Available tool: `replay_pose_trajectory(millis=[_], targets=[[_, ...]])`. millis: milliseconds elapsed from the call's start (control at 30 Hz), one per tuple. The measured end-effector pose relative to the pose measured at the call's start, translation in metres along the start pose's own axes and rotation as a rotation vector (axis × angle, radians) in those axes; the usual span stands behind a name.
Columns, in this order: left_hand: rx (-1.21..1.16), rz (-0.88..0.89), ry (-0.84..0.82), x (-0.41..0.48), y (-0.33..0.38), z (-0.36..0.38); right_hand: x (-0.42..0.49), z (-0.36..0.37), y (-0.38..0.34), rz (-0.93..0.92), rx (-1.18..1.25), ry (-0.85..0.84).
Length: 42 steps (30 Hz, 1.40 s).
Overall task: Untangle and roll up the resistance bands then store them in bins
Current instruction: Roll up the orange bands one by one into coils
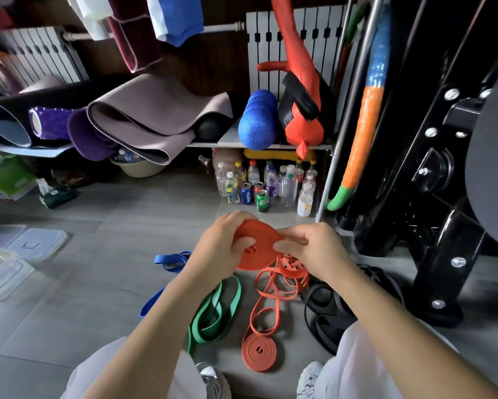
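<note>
The fingers of my left hand (221,246) curl round an orange roll (256,254) held above the floor, and my right hand (308,249) pinches its edge. Its loose tail (266,295) hangs to the floor by a wound orange coil (259,351), between the green band (213,315) and black bands (325,315). Clear bins (5,272) sit far left.

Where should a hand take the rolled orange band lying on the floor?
Likely from above, pinching across the flat orange coil at its outer rim, thumb opposite fingers: it lies flat on the floor, and squeezing the rim should keep its turns together.
</note>
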<state>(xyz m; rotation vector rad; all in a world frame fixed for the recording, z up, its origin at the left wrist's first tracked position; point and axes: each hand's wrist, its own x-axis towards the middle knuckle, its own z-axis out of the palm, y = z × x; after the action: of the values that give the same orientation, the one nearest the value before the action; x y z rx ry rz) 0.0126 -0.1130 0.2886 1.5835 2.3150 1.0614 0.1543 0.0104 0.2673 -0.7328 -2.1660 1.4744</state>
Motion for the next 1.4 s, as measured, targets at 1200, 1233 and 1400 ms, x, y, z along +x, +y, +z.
replay_pose_trajectory(millis=[1200, 1233, 1400], targets=[[0.386, 0.100, -0.154, -0.010, 0.008, 0.028, -0.002, 0.009, 0.003, -0.130, -0.454, 0.008], [0.345, 0.072, -0.156, -0.008, 0.007, 0.028, -0.002, 0.010, 0.002, -0.126, -0.435, 0.021], [0.163, -0.005, -0.050, -0.003, 0.001, 0.013, -0.002, -0.001, -0.002, -0.138, -0.290, 0.110]])
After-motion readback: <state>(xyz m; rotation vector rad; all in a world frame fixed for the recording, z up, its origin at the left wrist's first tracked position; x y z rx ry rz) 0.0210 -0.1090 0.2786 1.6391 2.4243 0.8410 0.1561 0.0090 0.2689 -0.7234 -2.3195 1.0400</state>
